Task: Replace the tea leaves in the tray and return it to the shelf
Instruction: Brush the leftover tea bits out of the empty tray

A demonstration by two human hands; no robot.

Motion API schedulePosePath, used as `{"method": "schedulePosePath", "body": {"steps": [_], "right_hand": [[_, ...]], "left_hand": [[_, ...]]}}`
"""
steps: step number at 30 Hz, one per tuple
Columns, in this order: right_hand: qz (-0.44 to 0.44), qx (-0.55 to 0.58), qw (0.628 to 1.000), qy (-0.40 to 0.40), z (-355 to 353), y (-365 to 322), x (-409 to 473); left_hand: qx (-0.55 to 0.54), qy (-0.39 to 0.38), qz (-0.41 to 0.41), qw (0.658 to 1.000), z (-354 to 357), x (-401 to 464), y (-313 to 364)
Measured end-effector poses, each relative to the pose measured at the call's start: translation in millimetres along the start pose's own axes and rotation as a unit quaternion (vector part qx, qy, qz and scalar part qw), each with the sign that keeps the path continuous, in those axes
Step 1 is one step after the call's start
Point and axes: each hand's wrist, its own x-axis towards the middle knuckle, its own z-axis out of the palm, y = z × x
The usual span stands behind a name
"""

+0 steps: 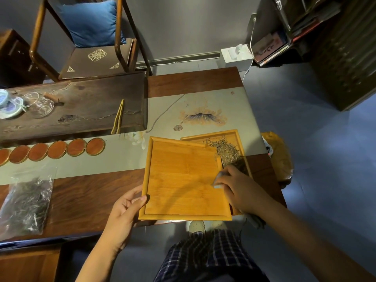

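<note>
A square bamboo tray (183, 180) with a notch at its far right corner is held over the table's near edge, its inside bare. My left hand (126, 208) grips its near left corner, thumb on the rim. My right hand (238, 188) rests at the tray's right rim, holding a small grey cloth (218, 181). Under the notch lies a second bamboo tray (234, 135) with a heap of pale dry tea leaves (227, 152). A clear plastic bag of dark tea leaves (26, 202) lies on the table at the left.
A dark wooden tea board (81, 106) holds glass cups and bamboo tongs (119, 118). A row of several round red coasters (57, 149) lies on the grey table runner (203, 102). A chair with a blue cushion (91, 23) stands behind the table. An orange bag (278, 157) sits at the right.
</note>
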Motion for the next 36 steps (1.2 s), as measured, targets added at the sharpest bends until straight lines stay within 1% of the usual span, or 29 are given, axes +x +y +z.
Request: {"method": "schedulePosePath", "body": {"steps": [4,7,10,13,15,16,19,21,23,25,27,29,33,36], "right_hand": [[0.039,-0.073,0.996,0.037,-1.1,4.3,27.4],[0.057,-0.101,0.991,0.069,-3.0,8.2,48.3],[0.055,-0.117,0.987,0.092,-6.8,15.0,62.5],[0.057,-0.077,0.988,0.124,-17.4,17.0,67.5],[0.059,0.0,0.988,0.141,-24.3,14.0,62.4],[0.057,0.042,0.989,0.131,-26.4,10.7,56.7],[0.044,0.148,0.986,0.061,-26.9,-2.8,31.0],[0.04,0.175,0.983,0.023,-21.6,-11.0,12.5],[0.033,0.146,0.989,0.008,-10.2,-16.2,-0.7],[0.031,0.086,0.996,0.015,3.0,-19.1,-4.7],[0.061,0.047,0.997,0.015,11.9,-20.5,0.2],[0.093,0.038,0.995,0.011,14.5,-22.4,9.4],[0.11,0.011,0.994,0.021,8.7,-20.6,29.7],[0.124,0.019,0.992,0.022,2.2,-16.6,44.6]], "left_hand": [[0.02,-0.012,0.003,1.0,0.0,-1.6,0.0],[0.018,-0.015,0.006,1.0,-0.4,-3.5,-0.2],[0.009,-0.014,0.008,1.0,-1.6,-2.9,0.6],[-0.015,-0.006,0.003,1.0,-4.3,0.0,4.4],[-0.02,0.002,0.004,1.0,-6.7,2.7,6.0],[-0.02,0.006,0.006,1.0,-7.4,4.1,6.6],[-0.027,0.016,0.0,1.0,-8.3,8.4,7.0],[-0.026,0.025,0.001,0.999,-8.5,10.9,7.1],[-0.031,0.036,0.004,0.999,-8.8,13.1,6.8],[-0.039,0.038,0.007,0.998,-7.7,14.6,7.4],[-0.037,0.033,0.013,0.999,-6.1,15.5,8.2],[-0.032,0.028,0.016,0.999,-5.5,16.4,9.9],[-0.01,0.019,0.037,0.999,-5.7,17.8,16.6],[-0.002,0.013,0.054,0.998,-4.8,17.7,21.3]]}}
